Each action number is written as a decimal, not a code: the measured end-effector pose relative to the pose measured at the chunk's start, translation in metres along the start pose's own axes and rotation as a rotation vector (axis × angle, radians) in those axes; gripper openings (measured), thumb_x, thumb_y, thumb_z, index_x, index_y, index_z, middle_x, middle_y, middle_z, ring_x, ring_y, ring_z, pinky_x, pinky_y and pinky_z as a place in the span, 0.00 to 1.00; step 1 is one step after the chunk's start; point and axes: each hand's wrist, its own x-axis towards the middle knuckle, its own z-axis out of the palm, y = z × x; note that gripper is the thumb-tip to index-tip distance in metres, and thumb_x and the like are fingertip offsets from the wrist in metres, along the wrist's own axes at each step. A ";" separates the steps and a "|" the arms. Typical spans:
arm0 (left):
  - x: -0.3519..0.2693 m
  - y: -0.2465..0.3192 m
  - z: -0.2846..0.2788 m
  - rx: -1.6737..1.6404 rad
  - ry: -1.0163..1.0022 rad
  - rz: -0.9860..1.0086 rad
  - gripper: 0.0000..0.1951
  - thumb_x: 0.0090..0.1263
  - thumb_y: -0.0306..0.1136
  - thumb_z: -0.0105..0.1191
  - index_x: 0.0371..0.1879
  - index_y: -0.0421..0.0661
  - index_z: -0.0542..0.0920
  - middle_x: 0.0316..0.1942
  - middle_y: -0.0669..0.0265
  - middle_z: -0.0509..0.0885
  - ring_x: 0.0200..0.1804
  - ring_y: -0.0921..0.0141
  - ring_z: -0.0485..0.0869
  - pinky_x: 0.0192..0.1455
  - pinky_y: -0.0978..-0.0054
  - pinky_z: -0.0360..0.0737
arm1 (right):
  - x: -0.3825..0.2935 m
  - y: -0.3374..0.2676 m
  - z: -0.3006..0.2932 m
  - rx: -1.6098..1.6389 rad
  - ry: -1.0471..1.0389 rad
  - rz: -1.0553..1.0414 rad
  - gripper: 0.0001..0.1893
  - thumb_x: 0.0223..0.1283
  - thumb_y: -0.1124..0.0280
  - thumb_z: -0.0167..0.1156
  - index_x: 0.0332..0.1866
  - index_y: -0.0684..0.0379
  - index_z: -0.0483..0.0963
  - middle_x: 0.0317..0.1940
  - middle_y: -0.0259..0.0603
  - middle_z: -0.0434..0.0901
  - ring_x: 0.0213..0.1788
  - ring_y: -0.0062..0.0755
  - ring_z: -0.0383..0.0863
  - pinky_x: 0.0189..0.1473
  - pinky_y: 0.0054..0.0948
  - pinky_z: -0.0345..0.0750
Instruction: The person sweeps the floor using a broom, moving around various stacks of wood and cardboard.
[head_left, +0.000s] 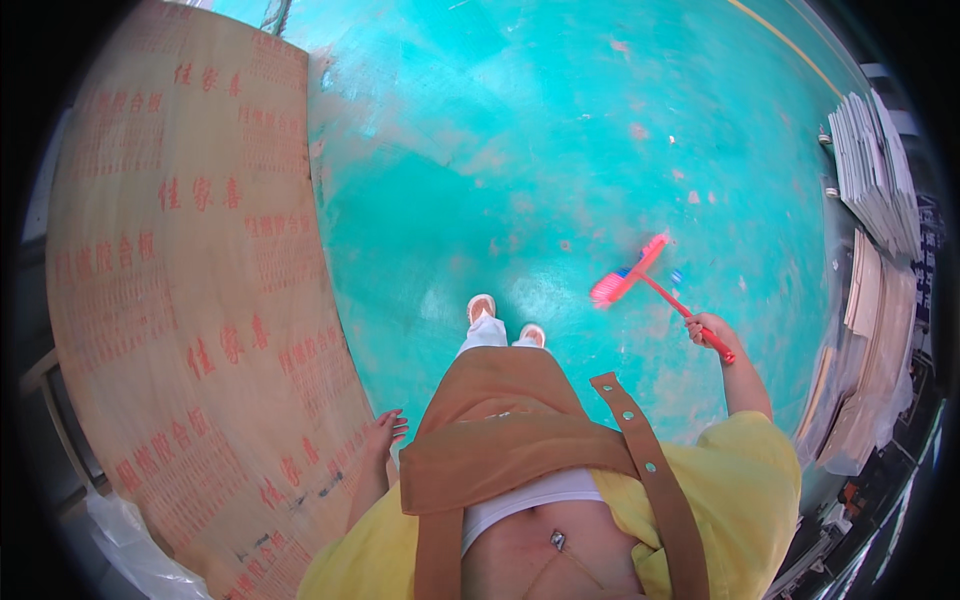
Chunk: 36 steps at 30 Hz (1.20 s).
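My right hand (709, 330) grips the red handle of a broom (666, 295) out to my right. Its head, with pink bristles and a bit of blue, is low over the green floor (450, 195); whether the bristles touch it I cannot tell. Down by my left side, my left hand (388, 430) hangs with fingers slightly bent and apart, holding nothing. It is nearest to the edge of a large plywood sheet (217, 285) printed with red writing. A brown apron (517, 442) covers my front.
Along the right stand a stack of white-grey sheets (870, 172) and flat boards (877, 352) partly in clear plastic. At the lower left hangs a plastic sheet (139, 547). Pale scuffs and small scraps mark the floor, and a yellow line (787, 45) crosses its far right.
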 end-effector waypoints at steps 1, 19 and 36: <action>0.000 0.009 0.004 -0.008 0.015 0.010 0.13 0.64 0.36 0.36 0.44 0.47 0.70 0.35 0.64 0.76 0.35 0.72 0.76 0.34 0.77 0.73 | -0.013 0.003 0.027 -0.102 0.078 -0.072 0.06 0.52 0.72 0.47 0.25 0.58 0.58 0.10 0.25 0.59 0.08 0.13 0.59 0.08 0.14 0.55; -0.024 0.113 0.128 -0.164 0.253 0.032 0.13 0.62 0.31 0.38 0.44 0.45 0.68 0.36 0.63 0.75 0.36 0.69 0.76 0.32 0.76 0.74 | 0.094 -0.269 0.264 -0.253 -0.797 -0.035 0.05 0.55 0.70 0.46 0.29 0.56 0.60 0.09 0.24 0.58 0.08 0.10 0.56 0.07 0.11 0.52; 0.070 0.341 0.273 0.133 -0.092 0.130 0.14 0.59 0.29 0.39 0.44 0.43 0.68 0.34 0.63 0.76 0.35 0.71 0.76 0.34 0.78 0.73 | 0.002 -0.187 -0.144 -0.255 0.161 -0.405 0.06 0.46 0.72 0.51 0.20 0.58 0.63 0.07 0.29 0.60 0.07 0.18 0.59 0.08 0.20 0.58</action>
